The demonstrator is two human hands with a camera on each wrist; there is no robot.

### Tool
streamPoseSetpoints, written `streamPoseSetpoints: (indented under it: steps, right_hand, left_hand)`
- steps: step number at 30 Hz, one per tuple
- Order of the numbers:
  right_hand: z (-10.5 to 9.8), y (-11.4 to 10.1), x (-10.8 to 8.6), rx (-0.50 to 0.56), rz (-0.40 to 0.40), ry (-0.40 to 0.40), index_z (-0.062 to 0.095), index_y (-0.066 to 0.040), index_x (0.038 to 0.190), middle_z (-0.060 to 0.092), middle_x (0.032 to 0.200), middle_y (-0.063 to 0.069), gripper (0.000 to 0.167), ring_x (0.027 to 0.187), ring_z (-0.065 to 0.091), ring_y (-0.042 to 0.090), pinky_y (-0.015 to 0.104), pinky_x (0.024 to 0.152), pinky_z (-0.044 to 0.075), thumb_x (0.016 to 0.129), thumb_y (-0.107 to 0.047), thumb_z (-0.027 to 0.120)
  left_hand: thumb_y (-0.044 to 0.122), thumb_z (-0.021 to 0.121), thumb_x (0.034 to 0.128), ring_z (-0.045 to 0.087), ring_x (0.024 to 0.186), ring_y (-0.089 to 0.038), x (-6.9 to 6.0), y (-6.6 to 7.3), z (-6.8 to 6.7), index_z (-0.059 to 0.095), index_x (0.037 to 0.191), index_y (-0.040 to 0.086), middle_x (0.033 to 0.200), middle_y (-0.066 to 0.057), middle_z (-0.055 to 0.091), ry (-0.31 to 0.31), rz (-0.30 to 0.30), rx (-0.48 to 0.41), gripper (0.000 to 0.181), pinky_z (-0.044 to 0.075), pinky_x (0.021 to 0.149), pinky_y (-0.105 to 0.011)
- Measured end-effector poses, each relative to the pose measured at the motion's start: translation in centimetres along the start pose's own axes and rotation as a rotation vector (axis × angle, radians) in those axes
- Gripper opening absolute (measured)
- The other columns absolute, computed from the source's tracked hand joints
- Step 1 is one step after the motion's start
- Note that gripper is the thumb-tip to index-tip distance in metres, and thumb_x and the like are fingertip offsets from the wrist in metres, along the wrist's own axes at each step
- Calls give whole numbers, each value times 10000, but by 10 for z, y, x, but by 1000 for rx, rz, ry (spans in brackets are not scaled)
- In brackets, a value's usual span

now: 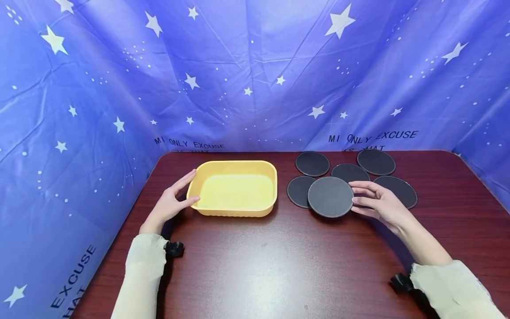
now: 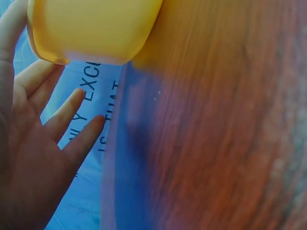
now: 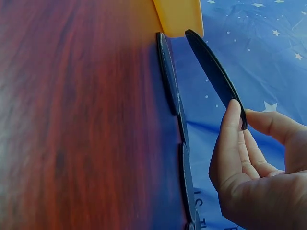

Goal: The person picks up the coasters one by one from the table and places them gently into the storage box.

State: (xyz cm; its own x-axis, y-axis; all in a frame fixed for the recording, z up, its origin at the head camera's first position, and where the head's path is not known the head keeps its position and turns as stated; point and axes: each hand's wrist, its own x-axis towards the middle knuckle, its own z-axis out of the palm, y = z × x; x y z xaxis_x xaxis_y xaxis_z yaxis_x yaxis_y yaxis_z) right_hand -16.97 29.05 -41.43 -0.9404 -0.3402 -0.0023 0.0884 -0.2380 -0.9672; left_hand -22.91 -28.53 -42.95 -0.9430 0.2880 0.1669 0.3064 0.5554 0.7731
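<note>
A yellow tray (image 1: pixel 235 210) stands at the back left of the table. My left hand (image 1: pixel 169 206) holds its left end, thumb at the near corner and fingers along the outer side; in the left wrist view this hand (image 2: pixel 43 129) is beside the tray (image 2: pixel 96 33). My right hand (image 1: pixel 382 206) pinches a round black disc (image 1: pixel 330 197) by its right edge. The right wrist view shows the disc (image 3: pixel 216 72) raised and tilted between thumb and fingers of that hand (image 3: pixel 259 167). Several similar discs (image 1: pixel 312 163) lie beneath and behind it.
The discs on the table include one at the back right (image 1: pixel 376 161) and one partly behind my right hand (image 1: pixel 400 191). A dark red wooden table (image 1: pixel 255 261) spreads in front. A blue curtain with white stars (image 1: pixel 255 66) hangs along its back and sides.
</note>
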Motion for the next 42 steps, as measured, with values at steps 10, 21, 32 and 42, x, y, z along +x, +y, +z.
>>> streamPoseSetpoints:
  steps: [10, 21, 32, 42]
  right_hand:
    - [14, -5, 12, -10, 5, 7, 624, -140, 1239, 710, 1115, -42, 400, 952, 724, 94, 291, 817, 618, 945, 119, 541]
    - [28, -11, 23, -5, -5, 0, 612, -124, 1248, 709, 1106, -43, 394, 936, 723, 86, 290, 825, 616, 938, 114, 558]
    - [42, -13, 36, -30, -4, -8, 593, -113, 1255, 698, 1109, -45, 378, 933, 721, 77, 281, 822, 615, 941, 95, 572]
    - [58, -15, 47, 6, -2, -24, 630, -142, 1217, 698, 1078, -32, 384, 920, 712, 82, 284, 813, 618, 930, 108, 578]
  left_hand:
    - [41, 749, 861, 340, 1452, -419, -8, 39, 1, 440, 1475, -28, 1568, -202, 399, 43, 49, 3, 691, 298, 1051, 2]
    - [137, 773, 862, 245, 1520, -370, 1, 5, 7, 435, 1519, 168, 1602, -69, 389, 49, 26, 73, 739, 266, 1232, -372]
    - [239, 794, 850, 279, 1505, -382, 1, 5, 7, 465, 1503, 214, 1581, -45, 427, 56, 53, 104, 731, 234, 1208, -609]
    - [272, 797, 847, 270, 1512, -367, 1, 7, 7, 452, 1511, 234, 1591, -22, 414, 42, 35, 115, 749, 225, 1215, -603]
